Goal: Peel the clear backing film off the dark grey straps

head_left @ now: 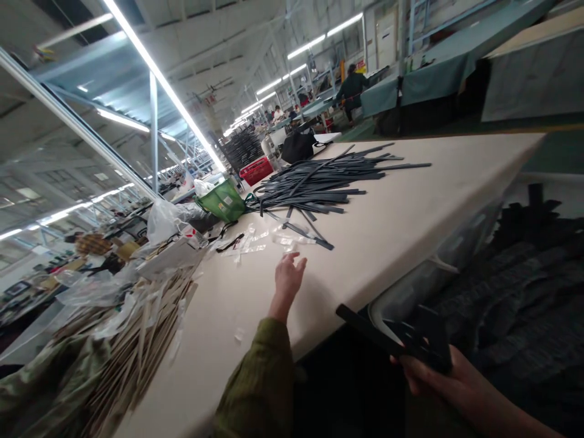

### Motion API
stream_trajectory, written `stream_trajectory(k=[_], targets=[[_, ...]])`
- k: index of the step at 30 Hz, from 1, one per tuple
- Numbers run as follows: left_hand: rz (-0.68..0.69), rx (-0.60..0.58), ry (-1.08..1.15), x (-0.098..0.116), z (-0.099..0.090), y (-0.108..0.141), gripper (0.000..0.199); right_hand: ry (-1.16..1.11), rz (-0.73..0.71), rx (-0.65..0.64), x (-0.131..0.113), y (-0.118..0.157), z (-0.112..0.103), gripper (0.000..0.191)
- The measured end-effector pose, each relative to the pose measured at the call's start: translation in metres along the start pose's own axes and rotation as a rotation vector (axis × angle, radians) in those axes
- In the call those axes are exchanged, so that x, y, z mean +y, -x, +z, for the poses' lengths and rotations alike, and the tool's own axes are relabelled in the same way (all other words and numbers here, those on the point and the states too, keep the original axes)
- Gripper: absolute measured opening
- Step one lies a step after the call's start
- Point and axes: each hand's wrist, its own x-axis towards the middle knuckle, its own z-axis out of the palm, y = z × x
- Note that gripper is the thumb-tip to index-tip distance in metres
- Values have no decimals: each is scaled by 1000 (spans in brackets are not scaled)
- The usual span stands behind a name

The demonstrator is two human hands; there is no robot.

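Note:
My left hand [291, 277], in an olive sleeve, is held over the pale tabletop with its fingers apart and nothing in them. Just beyond its fingertips lie a loose dark strip [312, 236] and bits of clear film [255, 241]. Farther back spreads a large heap of dark grey strips [314, 180]. At the lower right, my right hand [433, 377] is closed round several dark strips [374, 333], beside the table's near edge. The far ends of these strips are partly lost in shadow.
The table [392, 237] runs away to the upper right. A green basket [223, 201], a red crate [255, 171] and a black bag [298, 146] stand at the back. Brown strips [141, 340] lie at left. Dark pieces [515, 292] are piled at right. People work far off.

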Motion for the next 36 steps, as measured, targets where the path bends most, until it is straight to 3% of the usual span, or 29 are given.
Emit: stream_trajectory(k=[3, 6, 10, 15, 19, 23, 28, 32, 36], targets=[[-49, 66, -126, -16, 2, -41, 37, -17, 29, 31, 1, 2, 2, 57], [-90, 80, -180, -27, 9, -59, 28, -44, 53, 32, 7, 2, 4, 56], [-94, 70, -140, -32, 16, -63, 11, -83, 126, 44, 15, -2, 5, 56], [-146, 77, 59, -34, 7, -54, 8, -139, 197, 13, 14, -7, 2, 63], [-245, 50, 358, -36, -3, -15, 20, -181, 197, 21, 7, -8, -3, 62], [-326, -30, 674, -38, -3, 58, 38, -244, 215, 50, -2, -19, -9, 57], [-430, -64, 960, -31, 7, 142, 45, -285, 225, -132, -21, -48, 5, 50], [-381, -135, 1027, -25, 16, 176, 38, -220, 174, -297, -40, -70, 31, 40], [-380, -178, 1038, -21, 26, 193, 36, -4, 68, -324, -53, -83, 52, 36]])
